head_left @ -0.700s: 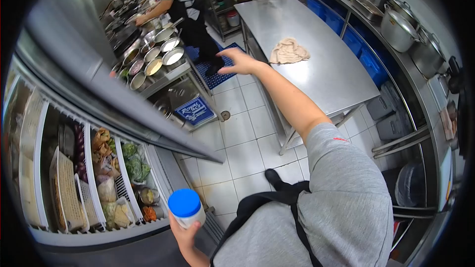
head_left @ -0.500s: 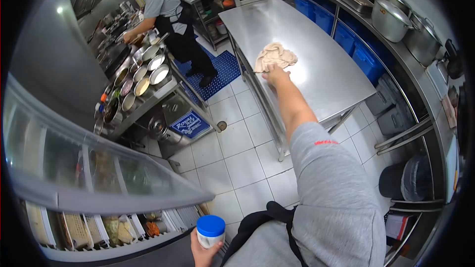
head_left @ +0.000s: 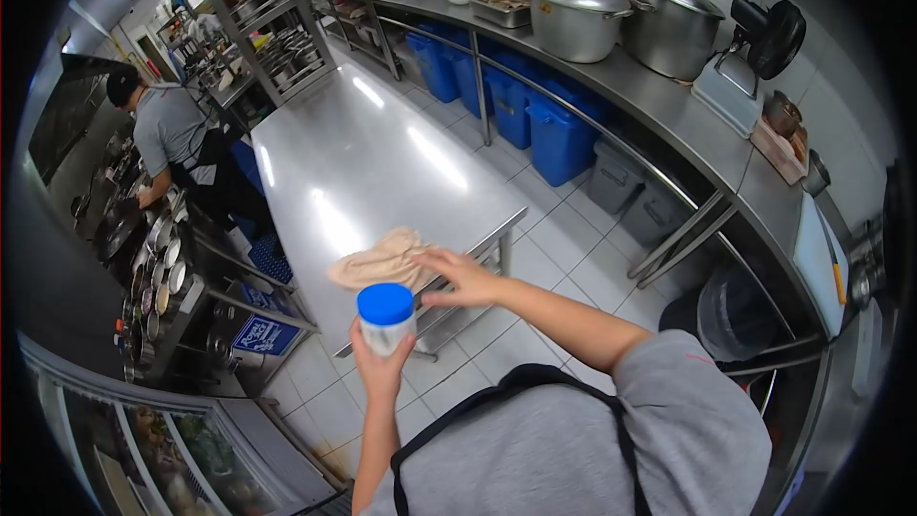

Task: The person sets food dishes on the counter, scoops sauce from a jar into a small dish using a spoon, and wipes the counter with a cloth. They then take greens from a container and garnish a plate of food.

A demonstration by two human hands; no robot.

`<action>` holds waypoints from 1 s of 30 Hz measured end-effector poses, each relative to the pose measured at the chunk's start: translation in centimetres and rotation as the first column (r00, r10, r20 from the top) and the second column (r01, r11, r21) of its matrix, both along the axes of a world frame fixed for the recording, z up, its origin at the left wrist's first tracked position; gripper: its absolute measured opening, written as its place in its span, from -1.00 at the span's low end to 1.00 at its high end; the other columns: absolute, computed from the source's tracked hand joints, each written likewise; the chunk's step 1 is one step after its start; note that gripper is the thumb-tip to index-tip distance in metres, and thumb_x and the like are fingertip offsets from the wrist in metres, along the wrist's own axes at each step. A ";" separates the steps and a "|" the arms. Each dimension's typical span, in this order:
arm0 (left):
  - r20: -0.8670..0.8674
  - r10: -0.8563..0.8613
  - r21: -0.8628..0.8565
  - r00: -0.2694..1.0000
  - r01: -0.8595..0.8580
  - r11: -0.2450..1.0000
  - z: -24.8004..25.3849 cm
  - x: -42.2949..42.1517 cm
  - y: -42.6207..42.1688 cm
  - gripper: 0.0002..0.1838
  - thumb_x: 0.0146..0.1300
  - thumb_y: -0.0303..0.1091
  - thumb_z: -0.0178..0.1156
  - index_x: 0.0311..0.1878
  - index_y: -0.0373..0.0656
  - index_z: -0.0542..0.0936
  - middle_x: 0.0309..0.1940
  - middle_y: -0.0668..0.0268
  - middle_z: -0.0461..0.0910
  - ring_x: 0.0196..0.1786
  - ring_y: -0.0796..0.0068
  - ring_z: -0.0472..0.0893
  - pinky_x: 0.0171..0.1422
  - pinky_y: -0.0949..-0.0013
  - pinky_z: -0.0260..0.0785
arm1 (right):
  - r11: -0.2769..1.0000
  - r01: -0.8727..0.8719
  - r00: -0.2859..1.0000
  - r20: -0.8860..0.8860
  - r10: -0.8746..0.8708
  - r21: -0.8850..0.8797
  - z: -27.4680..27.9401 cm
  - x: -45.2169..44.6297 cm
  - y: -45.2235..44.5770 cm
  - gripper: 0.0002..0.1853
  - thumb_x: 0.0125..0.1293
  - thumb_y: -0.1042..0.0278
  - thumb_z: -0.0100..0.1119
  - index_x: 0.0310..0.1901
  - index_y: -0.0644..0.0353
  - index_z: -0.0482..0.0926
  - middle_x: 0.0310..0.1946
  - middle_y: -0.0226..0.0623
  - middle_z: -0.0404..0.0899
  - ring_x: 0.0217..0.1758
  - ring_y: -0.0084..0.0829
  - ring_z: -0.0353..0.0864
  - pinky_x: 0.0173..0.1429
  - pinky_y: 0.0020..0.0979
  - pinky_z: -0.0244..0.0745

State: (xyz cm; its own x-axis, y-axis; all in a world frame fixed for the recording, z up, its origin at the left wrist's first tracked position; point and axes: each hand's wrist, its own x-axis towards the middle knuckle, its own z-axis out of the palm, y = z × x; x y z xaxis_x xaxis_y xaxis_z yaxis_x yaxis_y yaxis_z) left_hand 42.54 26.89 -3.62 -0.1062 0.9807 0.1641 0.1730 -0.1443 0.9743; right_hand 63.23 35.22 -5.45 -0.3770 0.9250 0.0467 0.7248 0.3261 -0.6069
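Note:
My left hand (head_left: pixel 380 371) is wrapped round a clear jar (head_left: pixel 385 334) with a blue screw lid (head_left: pixel 386 302), held upright over the near end of the steel table (head_left: pixel 368 167). My right hand (head_left: pixel 470 283) is just to the right of the jar, fingers stretched out and apart, with nothing in it. Its fingertips overlap the edge of a crumpled beige cloth (head_left: pixel 374 262) on the table's near end; whether they touch it I cannot tell. Pale contents show faintly through the jar's wall.
At the left, a person (head_left: pixel 181 129) in a grey shirt works by the stove and several metal pans (head_left: pixel 162 272). Large lidded pots (head_left: pixel 573 24) line the right-hand counter, above blue bins (head_left: pixel 564 139). A knife (head_left: pixel 838 268) lies on a white cutting board (head_left: pixel 817 263).
My right hand has left the cloth's far position and come to the jar, its fingers now spread. The cloth lies at the table's near end. The jar is raised, and my view has turned right.

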 end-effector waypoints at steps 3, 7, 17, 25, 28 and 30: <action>0.002 -0.035 0.045 0.999 0.035 0.998 -1.5 10.0 2.6 -0.10 -0.14 -0.23 0.49 0.23 -0.29 0.20 0.10 0.12 0.35 0.14 0.31 0.40 0.23 0.29 0.24 | 0.946 -0.318 0.734 -0.613 0.291 0.068 3.0 6.1 -2.5 -0.04 0.05 -0.08 0.34 0.40 0.02 0.01 0.26 -0.18 0.19 0.37 -0.20 0.14 0.41 -0.05 0.03; -0.506 -0.259 0.154 0.822 0.382 0.911 0.7 16.0 6.0 0.02 -0.08 -0.11 0.45 0.34 -0.32 0.07 0.22 -0.04 0.26 0.28 0.09 0.28 0.37 0.20 0.07 | 0.994 -0.072 0.655 -0.755 -0.019 -0.088 2.8 14.7 -1.1 -0.05 -0.03 0.24 0.46 0.35 0.09 0.05 0.24 -0.13 0.19 0.33 -0.25 0.19 0.35 -0.27 0.17; -0.960 0.026 -0.161 0.278 -0.628 0.761 -9.2 3.4 18.4 -0.08 0.23 0.25 -0.09 0.45 -0.20 -0.11 0.46 -0.02 -0.21 0.51 0.06 -0.26 0.43 -0.22 -0.53 | 0.971 -0.154 0.660 -0.750 -0.036 -0.183 0.3 25.2 15.8 -0.17 -0.03 0.31 0.46 0.27 0.05 0.19 0.16 -0.24 0.30 0.25 -0.34 0.28 0.23 -0.28 0.33; -0.961 0.042 -0.169 0.275 -0.696 0.697 -8.4 9.0 38.6 -0.05 0.23 0.29 -0.18 0.42 -0.33 -0.08 0.47 0.03 -0.25 0.52 0.17 -0.35 0.40 -0.27 -0.61 | 0.936 -0.149 0.748 -0.655 -0.105 -0.319 0.4 30.2 35.2 -0.16 -0.05 0.31 0.47 0.27 0.10 0.20 0.16 -0.22 0.31 0.23 -0.36 0.31 0.27 -0.32 0.27; -0.954 0.085 -0.136 0.288 -0.668 0.732 -8.6 12.8 49.0 -0.04 0.23 0.30 -0.19 0.40 -0.38 -0.05 0.47 0.05 -0.25 0.52 0.18 -0.37 0.40 -0.28 -0.63 | 0.936 -0.050 0.681 -0.697 -0.224 -0.349 0.8 31.6 42.5 -0.16 -0.06 0.29 0.48 0.26 0.13 0.20 0.15 -0.19 0.32 0.21 -0.35 0.34 0.28 -0.33 0.25; -0.940 0.119 -0.138 0.321 -0.674 0.725 -9.0 13.8 54.5 -0.04 0.23 0.29 -0.19 0.40 -0.40 -0.04 0.47 0.06 -0.25 0.52 0.18 -0.37 0.40 -0.28 -0.63 | 0.911 0.023 0.660 -0.678 -0.323 -0.412 0.2 32.6 48.4 -0.17 -0.07 0.28 0.48 0.25 0.15 0.22 0.12 -0.19 0.35 0.20 -0.35 0.35 0.27 -0.34 0.25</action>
State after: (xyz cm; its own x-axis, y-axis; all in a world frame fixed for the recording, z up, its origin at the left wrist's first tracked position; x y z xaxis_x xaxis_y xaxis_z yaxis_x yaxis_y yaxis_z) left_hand 56.34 81.39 -12.62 -0.5864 0.8099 0.0155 0.8007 0.5767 0.1623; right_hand 95.82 83.57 -5.27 -0.1929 0.9764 -0.0969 0.0302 -0.0928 -0.9952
